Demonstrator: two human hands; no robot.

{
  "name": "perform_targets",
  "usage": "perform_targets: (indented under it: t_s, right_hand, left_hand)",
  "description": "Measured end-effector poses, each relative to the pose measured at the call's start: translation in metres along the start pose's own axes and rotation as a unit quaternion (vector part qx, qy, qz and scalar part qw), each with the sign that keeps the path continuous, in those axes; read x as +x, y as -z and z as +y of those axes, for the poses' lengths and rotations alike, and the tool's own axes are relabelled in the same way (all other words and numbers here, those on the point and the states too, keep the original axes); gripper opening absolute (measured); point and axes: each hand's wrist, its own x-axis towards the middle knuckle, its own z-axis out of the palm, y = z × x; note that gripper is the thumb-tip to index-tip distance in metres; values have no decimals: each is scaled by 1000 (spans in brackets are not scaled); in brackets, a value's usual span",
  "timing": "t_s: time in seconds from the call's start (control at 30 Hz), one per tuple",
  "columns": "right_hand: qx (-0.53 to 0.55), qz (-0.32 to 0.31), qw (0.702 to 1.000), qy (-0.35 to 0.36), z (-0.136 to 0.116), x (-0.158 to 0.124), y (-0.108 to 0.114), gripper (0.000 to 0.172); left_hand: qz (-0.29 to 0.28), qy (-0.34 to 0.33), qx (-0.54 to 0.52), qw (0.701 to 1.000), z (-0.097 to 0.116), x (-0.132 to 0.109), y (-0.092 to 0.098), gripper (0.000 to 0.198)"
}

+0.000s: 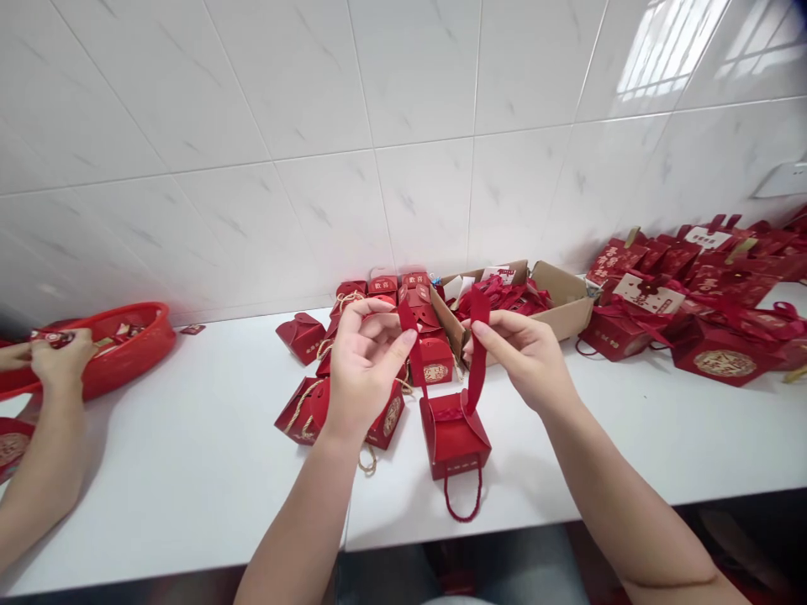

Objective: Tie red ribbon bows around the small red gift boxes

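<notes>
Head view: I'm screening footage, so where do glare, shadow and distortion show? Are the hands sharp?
Head view: bright barred glare at the upper right of the tiled wall; head view: soft shadow on the white table near the red box; head view: the wall's lines fan outward, suggesting wide-angle distortion; head view: the left hand and right hand look fairly sharp.

Tiled wall (pixel 416 76) with white fixture (pixel 782 180)

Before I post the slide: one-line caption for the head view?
Left hand and right hand each hold up one end of a red ribbon above a small red box.
</notes>
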Motion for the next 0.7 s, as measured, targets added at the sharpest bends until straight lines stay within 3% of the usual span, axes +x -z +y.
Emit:
perform_targets:
  t_s: [0.23,0.37,0.47,0.6,0.7]
  right_hand:
    - [-9,-51,998,23,-3,8,-15,15]
    - [-15,-94,995,29,-4,8,-15,15]
    - [-50,-120,991,30,-10,8,-13,18]
    - [-66,-141,988,18,-16,11,-10,30]
    - [-35,-158,986,-31,-15,16,-9,36]
  left_hand:
    - [-49,-21,18,998,4,3,-20,12]
    - [-43,-80,61,994,5,10,-22,8]
    - [-55,-81,101,990,8,15,-21,7]
    - [-75,-66,115,988,11,20,-20,23]
    - [-63,-104,129,984,11,21,-21,39]
